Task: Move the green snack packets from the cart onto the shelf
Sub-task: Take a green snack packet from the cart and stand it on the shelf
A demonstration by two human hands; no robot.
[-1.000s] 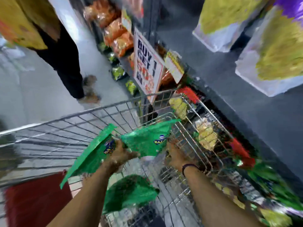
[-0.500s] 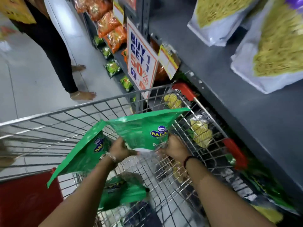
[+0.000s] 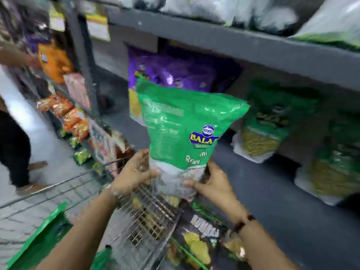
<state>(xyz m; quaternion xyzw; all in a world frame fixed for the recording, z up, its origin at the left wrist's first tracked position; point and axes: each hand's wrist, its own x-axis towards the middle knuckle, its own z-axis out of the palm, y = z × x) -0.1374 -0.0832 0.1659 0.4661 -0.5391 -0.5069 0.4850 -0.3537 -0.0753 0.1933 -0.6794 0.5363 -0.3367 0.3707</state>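
Observation:
A green snack packet (image 3: pixel 181 123) with a blue and yellow logo is held upright in front of the grey shelf (image 3: pixel 263 191). My right hand (image 3: pixel 212 184) grips its clear lower end from the right. My left hand (image 3: pixel 134 172) touches the same end from the left, fingers partly spread. Another green packet (image 3: pixel 39 242) lies in the wire cart (image 3: pixel 148 219) at the lower left. The frame is blurred.
Green and yellow packets (image 3: pixel 268 121) and a purple packet (image 3: pixel 171 71) stand on the shelf. A grey upper shelf (image 3: pixel 233 43) runs above. Orange packets (image 3: pixel 70 115) fill the left rack. A person in dark trousers (image 3: pixel 13 145) stands on the left aisle floor.
Both hands have lifted one green packet out of the cart and turned it upright toward the shelf. The other green packet has been let go and lies in the cart. The view swung up.

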